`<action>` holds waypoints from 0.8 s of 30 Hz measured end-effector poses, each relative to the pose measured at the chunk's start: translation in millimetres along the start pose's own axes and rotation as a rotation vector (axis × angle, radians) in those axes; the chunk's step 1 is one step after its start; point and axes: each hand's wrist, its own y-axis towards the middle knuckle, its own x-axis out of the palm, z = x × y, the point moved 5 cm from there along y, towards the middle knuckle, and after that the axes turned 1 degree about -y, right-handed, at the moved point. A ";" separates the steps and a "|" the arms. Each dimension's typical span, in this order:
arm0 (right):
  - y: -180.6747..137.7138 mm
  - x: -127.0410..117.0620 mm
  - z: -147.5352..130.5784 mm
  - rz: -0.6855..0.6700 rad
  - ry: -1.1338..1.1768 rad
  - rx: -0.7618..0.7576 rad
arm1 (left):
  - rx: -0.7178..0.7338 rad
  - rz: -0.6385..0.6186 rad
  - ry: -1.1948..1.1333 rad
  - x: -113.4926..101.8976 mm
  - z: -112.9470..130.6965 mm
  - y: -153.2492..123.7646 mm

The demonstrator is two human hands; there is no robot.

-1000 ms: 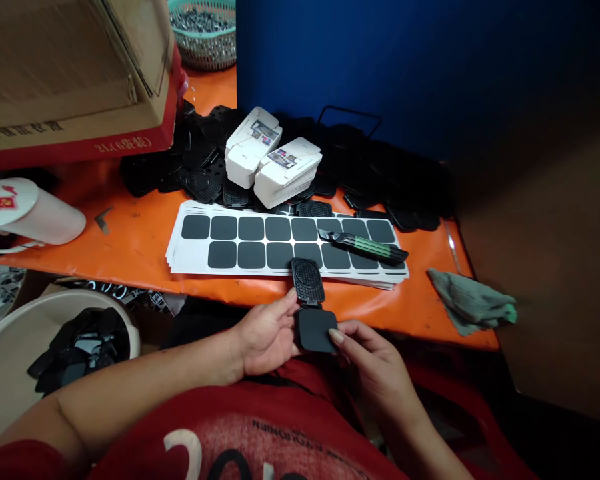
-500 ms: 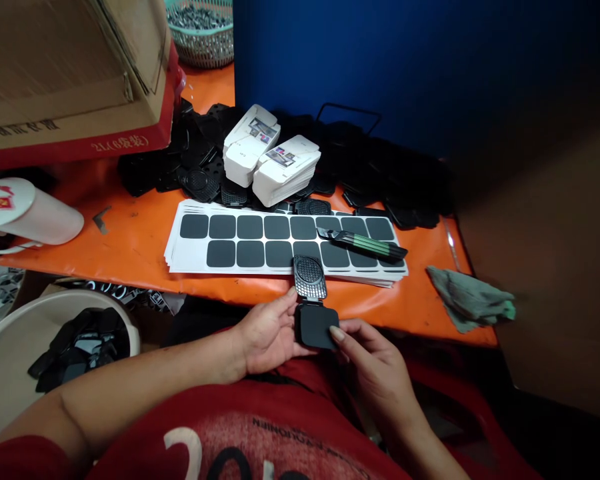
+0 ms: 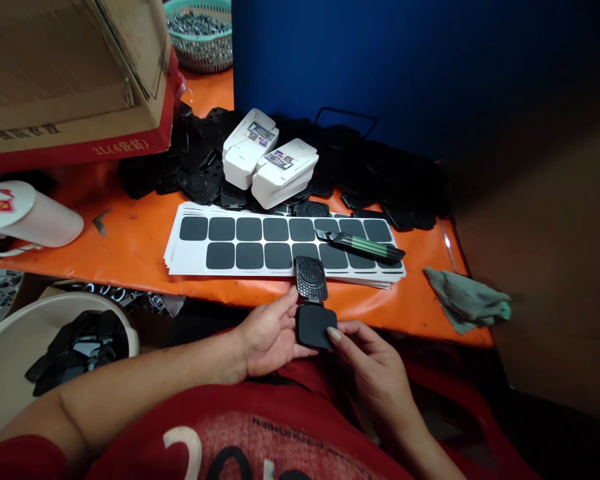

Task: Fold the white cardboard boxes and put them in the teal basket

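Observation:
Between my hands is a black hinged plastic holder, unfolded, its ribbed half pointing away from me. A smooth black square pad covers its near half. My left hand supports the holder from the left, thumb at its edge and fingers partly beneath. My right hand pinches the pad's lower right corner with the thumb on top. Just beyond lies a stack of white sheets bearing black rounded squares, with one square's spot bare at the lower left. A green-handled utility knife rests on the sheets.
Behind the sheets stand two stacks of white cards among piled black plastic parts. A lidded white mug lies left, below a cardboard box. A bucket holds black pieces. A grey-green cloth hangs near the right edge.
The view has shifted very slightly. Both hands keep the same hold on the holder and pad, with no clear movement.

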 end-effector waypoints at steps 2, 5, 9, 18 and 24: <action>0.1 0.6 0.1 -0.004 -0.006 0.002 | -0.002 0.015 0.001 0.4 0.3 -0.7; 0.2 0.5 0.8 -0.005 -0.014 0.011 | -0.004 0.025 0.003 2.0 1.4 -1.5; -0.1 0.1 0.3 0.008 -0.028 0.010 | -0.009 0.034 0.017 2.2 1.9 -1.7; 1.0 2.8 -6.7 -0.013 -0.124 -0.089 | -0.007 0.022 0.017 -2.4 0.1 1.2; 0.1 5.4 -12.9 -0.016 -0.198 -0.140 | 0.006 0.000 0.025 -2.5 0.1 1.6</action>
